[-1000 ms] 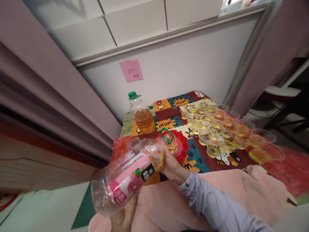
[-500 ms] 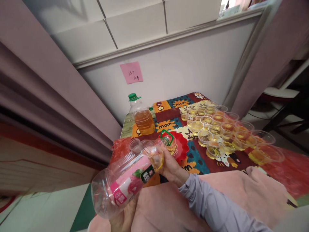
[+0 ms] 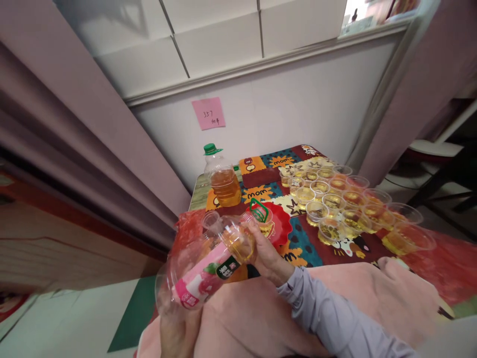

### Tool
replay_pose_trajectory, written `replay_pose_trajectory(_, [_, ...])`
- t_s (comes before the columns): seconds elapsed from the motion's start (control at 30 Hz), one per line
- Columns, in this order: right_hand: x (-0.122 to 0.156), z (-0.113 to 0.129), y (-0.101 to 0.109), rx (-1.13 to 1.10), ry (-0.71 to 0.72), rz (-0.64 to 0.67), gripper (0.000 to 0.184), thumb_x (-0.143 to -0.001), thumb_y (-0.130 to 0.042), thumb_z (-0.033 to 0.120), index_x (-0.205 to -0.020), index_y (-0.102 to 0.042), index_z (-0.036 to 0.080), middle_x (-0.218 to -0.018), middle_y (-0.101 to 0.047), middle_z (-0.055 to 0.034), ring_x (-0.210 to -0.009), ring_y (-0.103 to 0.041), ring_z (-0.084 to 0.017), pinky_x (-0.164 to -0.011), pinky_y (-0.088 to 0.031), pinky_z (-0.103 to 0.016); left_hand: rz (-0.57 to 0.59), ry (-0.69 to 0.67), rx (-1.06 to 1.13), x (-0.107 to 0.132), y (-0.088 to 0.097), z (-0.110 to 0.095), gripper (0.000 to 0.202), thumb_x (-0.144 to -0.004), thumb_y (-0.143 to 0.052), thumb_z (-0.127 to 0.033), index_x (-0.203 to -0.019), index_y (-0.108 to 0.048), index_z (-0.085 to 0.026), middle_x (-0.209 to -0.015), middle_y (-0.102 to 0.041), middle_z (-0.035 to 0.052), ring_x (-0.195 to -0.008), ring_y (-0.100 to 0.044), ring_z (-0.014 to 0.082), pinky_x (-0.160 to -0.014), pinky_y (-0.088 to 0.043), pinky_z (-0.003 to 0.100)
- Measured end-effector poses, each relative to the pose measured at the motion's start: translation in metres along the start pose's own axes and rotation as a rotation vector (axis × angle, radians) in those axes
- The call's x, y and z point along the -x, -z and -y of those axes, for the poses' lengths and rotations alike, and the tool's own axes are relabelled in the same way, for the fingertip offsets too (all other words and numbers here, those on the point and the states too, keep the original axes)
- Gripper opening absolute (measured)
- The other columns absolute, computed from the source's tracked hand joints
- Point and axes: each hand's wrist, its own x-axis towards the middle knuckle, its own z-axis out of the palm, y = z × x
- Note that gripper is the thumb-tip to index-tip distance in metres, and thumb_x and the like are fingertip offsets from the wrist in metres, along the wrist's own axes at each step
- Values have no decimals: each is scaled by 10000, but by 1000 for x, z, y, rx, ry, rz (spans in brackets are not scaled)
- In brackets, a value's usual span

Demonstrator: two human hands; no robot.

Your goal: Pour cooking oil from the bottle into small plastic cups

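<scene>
A large clear plastic bottle (image 3: 201,268) with a pink label lies tilted, its mouth toward a small clear cup (image 3: 265,223) over a red plate (image 3: 281,223). A little amber liquid sits near the bottle's neck. My left hand (image 3: 179,333) grips the bottle's base from below. My right hand (image 3: 264,253) is wrapped round the bottle's neck end, next to the cup. The green cap ring hangs at the mouth.
Several clear cups (image 3: 335,201) of amber liquid stand on the patterned tablecloth (image 3: 298,243) to the right. A second bottle with a green cap (image 3: 222,179) stands at the back left. A pink note (image 3: 208,113) is on the wall. Pink cloth (image 3: 335,288) covers my lap; chair (image 3: 439,154) at right.
The bottle's base has dropped a little and swung slightly right. The view has shifted a little; my hands keep their hold.
</scene>
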Motion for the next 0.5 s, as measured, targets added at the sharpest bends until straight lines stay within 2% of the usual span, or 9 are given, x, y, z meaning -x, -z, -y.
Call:
replay_pose_trajectory(0.1, [10,2,-6,69,126,-18,693,-775,-875,768,-1241,-666,300,-1120,-813,-8,-975,-795,-254,-706,-623,-328,-125,-93,-138,-4,12,-19,665,-861,-750,-821,-1253,-781,-285,-1423,-794,99,-1464,-661,411,-1264,-507,612])
replay_pose_trajectory(0.17, [16,3,-11,124,230,-3,696,-773,-912,710,-1273,-667,293,-1229,-796,-19,-1099,-776,-260,-851,-640,-357,-175,-300,-344,-6,22,-34,742,-846,-794,-796,-1344,-736,-248,-1521,-735,146,-1517,-617,424,-1334,-405,649])
replay_pose_trajectory(0.23, [22,3,-17,161,307,37,701,-786,-921,676,-1307,-664,283,-1298,-782,-42,-1188,-751,-272,-1003,-623,-406,-62,-521,-611,-5,27,-48,917,-807,-847,-778,-1508,-649,-221,-1619,-658,203,-1559,-571,454,-1347,-362,685])
replay_pose_trajectory(0.3, [28,0,-23,202,345,70,690,-815,-902,668,-1322,-650,275,-1293,-779,-61,-1194,-744,-285,-1064,-605,-454,98,-665,-866,-3,24,-56,1195,-728,-898,-802,-1690,-482,-228,-1703,-575,236,-1596,-525,481,-1340,-359,710])
replay_pose_trajectory(0.4, [36,-4,-31,320,365,71,642,-844,-883,678,-1268,-638,264,-1226,-768,-73,-1143,-749,-295,-1065,-606,-495,271,-753,-1117,1,8,-56,1551,-613,-949,-840,-1823,-177,-252,-1782,-462,274,-1598,-514,515,-1277,-436,737])
replay_pose_trajectory(0.43, [39,-5,-33,361,373,76,637,-849,-883,686,-1254,-635,262,-1232,-763,-78,-1153,-748,-299,-1079,-603,-505,334,-755,-1159,2,3,-54,1586,-608,-951,-843,-1830,-130,-251,-1792,-443,284,-1598,-515,519,-1263,-456,737])
replay_pose_trajectory(0.5, [45,-5,-36,419,399,112,637,-878,-860,713,-1265,-632,262,-1318,-751,-95,-1234,-736,-311,-1137,-584,-527,426,-762,-1205,1,-5,-50,1530,-646,-937,-835,-1827,-155,-254,-1796,-442,278,-1596,-522,511,-1261,-467,724])
